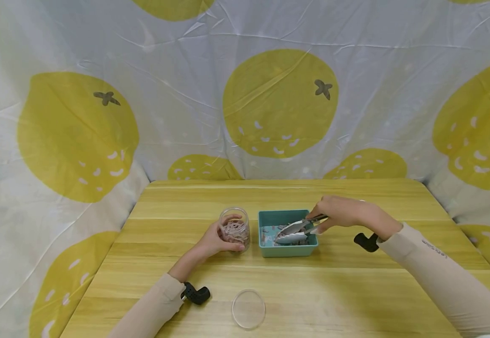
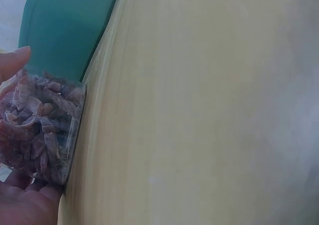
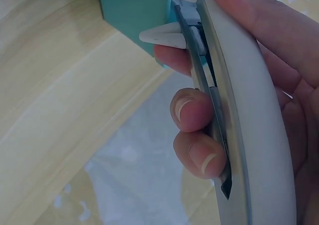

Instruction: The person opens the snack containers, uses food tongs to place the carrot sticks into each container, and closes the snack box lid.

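My left hand (image 1: 214, 241) grips a clear round jar (image 1: 240, 238) standing on the table, its mouth uncovered. Pale brownish-pink dried strips (image 2: 37, 125) fill much of it, as the left wrist view shows. To its right is a teal rectangular box (image 1: 289, 252) with more strips and small pieces inside. My right hand (image 1: 337, 213) holds a pair of tongs (image 1: 293, 231) with white outer handles, fingers curled round them in the right wrist view. The tongs' scalloped tips reach down into the box among the pieces. Whether they pinch any piece is unclear.
A clear round lid (image 1: 248, 309) lies near the front of the wooden table (image 1: 333, 295). A lemon-print cloth (image 1: 177, 117) hangs behind and at both sides. Black wrist-camera mounts (image 1: 196, 294) stick out from both sleeves.
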Tool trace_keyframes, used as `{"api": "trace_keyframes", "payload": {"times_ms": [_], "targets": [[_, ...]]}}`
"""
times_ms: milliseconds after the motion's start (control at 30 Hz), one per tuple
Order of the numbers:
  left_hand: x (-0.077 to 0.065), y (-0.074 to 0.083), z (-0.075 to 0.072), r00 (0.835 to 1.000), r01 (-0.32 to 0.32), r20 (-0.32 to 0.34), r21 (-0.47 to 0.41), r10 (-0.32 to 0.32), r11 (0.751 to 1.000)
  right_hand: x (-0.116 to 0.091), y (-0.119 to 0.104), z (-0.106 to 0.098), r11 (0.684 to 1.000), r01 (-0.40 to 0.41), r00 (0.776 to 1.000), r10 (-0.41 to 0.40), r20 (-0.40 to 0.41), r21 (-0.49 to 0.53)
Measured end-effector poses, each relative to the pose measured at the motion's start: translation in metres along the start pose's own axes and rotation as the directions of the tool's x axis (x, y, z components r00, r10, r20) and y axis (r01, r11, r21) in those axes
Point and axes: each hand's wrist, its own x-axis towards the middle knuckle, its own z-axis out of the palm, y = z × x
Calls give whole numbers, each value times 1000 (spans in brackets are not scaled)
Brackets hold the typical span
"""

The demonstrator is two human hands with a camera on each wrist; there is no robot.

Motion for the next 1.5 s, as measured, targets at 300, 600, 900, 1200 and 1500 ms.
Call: {"api": "trace_keyframes", "payload": {"times_ms": [300,600,900,1200,1500], "targets": [[2,-2,0,1000,-10,3,-10,10,1000,-2,1,-2,999,26,1000,-26,-14,24],[2,-2,1,1000,-10,7,-1,10,1000,-9,8,-10,996,45,998,-40,-54,83],[4,-6,0,999,-35,7,-2,35,999,-14,11,-17,990,76,993,-65,-100,117],[3,-5,-1,999,-35,12,10,35,999,-20,7,-32,982,64,993,-46,-109,175],[3,-6,0,1000,-14,6,-8,14,1000,-22,3,-45,976,109,986,-83,-142,187]]}}
